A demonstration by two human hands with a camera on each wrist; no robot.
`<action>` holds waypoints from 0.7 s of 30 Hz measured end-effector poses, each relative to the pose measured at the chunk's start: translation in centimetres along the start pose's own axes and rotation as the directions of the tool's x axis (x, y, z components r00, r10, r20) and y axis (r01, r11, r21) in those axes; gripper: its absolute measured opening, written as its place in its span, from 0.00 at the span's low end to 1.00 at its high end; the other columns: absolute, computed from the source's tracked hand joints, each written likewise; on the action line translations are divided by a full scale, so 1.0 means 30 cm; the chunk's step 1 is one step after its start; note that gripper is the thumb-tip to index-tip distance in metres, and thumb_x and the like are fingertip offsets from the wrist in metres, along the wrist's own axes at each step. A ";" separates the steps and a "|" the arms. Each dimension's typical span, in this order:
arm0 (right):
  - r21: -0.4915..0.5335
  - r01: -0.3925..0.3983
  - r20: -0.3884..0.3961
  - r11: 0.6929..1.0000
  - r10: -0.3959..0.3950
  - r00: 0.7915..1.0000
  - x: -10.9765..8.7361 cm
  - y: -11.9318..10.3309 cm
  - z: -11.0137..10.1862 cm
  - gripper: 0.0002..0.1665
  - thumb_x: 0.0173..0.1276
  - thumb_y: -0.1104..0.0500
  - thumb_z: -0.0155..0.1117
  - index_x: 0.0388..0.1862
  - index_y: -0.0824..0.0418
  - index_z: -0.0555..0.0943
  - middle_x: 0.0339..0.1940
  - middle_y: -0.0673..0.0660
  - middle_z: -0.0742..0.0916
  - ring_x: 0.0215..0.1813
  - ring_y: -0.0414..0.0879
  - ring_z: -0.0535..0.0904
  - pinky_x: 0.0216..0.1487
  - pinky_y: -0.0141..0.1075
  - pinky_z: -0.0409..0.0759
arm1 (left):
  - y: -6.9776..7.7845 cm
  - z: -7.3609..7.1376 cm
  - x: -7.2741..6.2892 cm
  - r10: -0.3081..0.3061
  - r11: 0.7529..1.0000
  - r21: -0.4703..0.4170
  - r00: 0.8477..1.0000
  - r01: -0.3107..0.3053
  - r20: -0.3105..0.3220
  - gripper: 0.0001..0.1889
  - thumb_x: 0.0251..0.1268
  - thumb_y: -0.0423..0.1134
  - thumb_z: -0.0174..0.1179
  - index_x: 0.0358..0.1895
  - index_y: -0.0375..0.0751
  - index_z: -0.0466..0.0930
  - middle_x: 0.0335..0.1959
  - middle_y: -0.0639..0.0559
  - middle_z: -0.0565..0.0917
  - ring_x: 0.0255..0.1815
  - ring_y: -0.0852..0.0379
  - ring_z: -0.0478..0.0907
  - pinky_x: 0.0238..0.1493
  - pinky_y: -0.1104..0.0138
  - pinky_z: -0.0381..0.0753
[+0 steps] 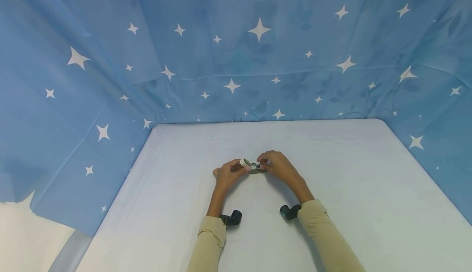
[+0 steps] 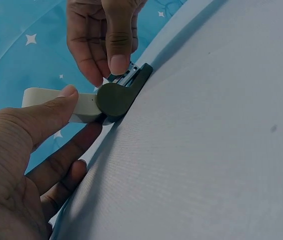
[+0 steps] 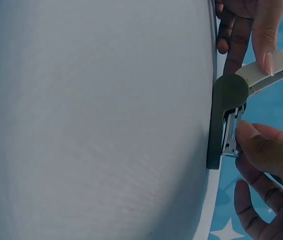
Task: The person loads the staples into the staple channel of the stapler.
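a: where's the stapler (image 1: 254, 167) sitting?

b: on the pale grey table (image 1: 332, 206), a little toward 6 o'clock from its middle, right between the two hands. its dark green base lies flat on the cloth, with the long axis running roughly 9 to 3 o'clock across the person's front.

a: and the hands?

b: the left hand (image 1: 226, 173) comes in from 9 o'clock. its thumb (image 2: 46, 112) and fingers pinch the cream top arm (image 2: 56, 102), which is swung up and away from the base, hinged open at the rounded green pivot (image 2: 114, 97). the right hand (image 1: 278, 166) comes from 3 o'clock. its fingertips (image 3: 249, 137) are curled in on the bare metal staple channel (image 3: 230, 132) at the front end. i can't tell whether they grip it or only press on it.

a: so which hand is nearer?

b: neither: both are touching it, one at each end. the hinge end is toward the left hand and the open magazine end toward the right, so anything done in the channel falls to the right fingers while the left keeps the lid up.

a: materials?

b: the base and pivot are matte olive plastic, smooth with rounded edges. the lid is a cream shell, hollow at its tip in the right wrist view. the channel is bright stamped steel, narrow and slotted. the table cover is a fine woven fabric. behind it hangs a blue backdrop (image 1: 236, 51) printed with white stars.
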State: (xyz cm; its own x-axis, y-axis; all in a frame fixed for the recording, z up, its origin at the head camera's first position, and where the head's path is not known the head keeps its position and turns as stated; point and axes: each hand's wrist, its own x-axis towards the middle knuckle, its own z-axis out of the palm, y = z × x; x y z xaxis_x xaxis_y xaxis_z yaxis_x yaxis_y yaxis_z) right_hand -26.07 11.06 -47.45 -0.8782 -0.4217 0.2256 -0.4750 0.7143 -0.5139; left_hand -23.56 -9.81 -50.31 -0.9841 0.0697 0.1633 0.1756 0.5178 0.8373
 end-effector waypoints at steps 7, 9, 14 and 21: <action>-0.083 0.025 -0.001 0.996 -0.025 1.000 -0.001 -0.008 -0.004 0.10 0.58 0.64 0.73 0.40 0.58 0.87 0.35 0.51 0.90 0.43 0.47 0.84 0.47 0.43 0.80 | 0.000 0.000 0.001 0.002 1.000 0.003 1.000 -0.002 -0.001 0.16 0.57 0.53 0.68 0.46 0.51 0.86 0.40 0.53 0.90 0.50 0.51 0.83 0.50 0.52 0.50; -0.100 0.028 -0.001 0.995 -0.029 1.000 0.000 -0.010 -0.005 0.09 0.58 0.64 0.74 0.39 0.58 0.87 0.35 0.51 0.90 0.42 0.46 0.84 0.47 0.43 0.80 | 0.001 0.000 0.000 0.001 1.000 0.005 1.000 -0.001 -0.003 0.16 0.57 0.53 0.69 0.46 0.51 0.86 0.40 0.53 0.90 0.50 0.51 0.83 0.51 0.52 0.50; -0.117 0.043 0.007 0.992 -0.042 0.999 0.001 -0.014 -0.009 0.07 0.57 0.64 0.74 0.36 0.58 0.87 0.34 0.51 0.89 0.42 0.47 0.83 0.48 0.43 0.80 | 0.003 -0.001 -0.002 0.003 1.000 0.012 1.000 -0.002 -0.007 0.16 0.57 0.53 0.69 0.45 0.52 0.86 0.40 0.53 0.90 0.51 0.51 0.83 0.51 0.51 0.50; 0.001 0.000 0.020 1.000 0.000 1.000 -0.001 0.000 -0.001 0.04 0.59 0.63 0.73 0.33 0.57 0.87 0.33 0.51 0.89 0.41 0.45 0.84 0.47 0.42 0.81 | 0.004 -0.001 -0.002 0.004 1.000 0.008 1.000 -0.004 0.000 0.16 0.57 0.53 0.69 0.46 0.52 0.86 0.40 0.53 0.90 0.51 0.51 0.83 0.52 0.51 0.50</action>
State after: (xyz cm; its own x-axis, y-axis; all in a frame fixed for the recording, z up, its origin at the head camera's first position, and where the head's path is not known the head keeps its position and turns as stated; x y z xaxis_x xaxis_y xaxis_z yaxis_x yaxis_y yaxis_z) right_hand -26.05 11.09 -47.44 -0.8768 -0.4330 0.2092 -0.4752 0.7138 -0.5145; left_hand -23.49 -9.78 -50.21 -0.9833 0.0721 0.1669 0.1797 0.5243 0.8324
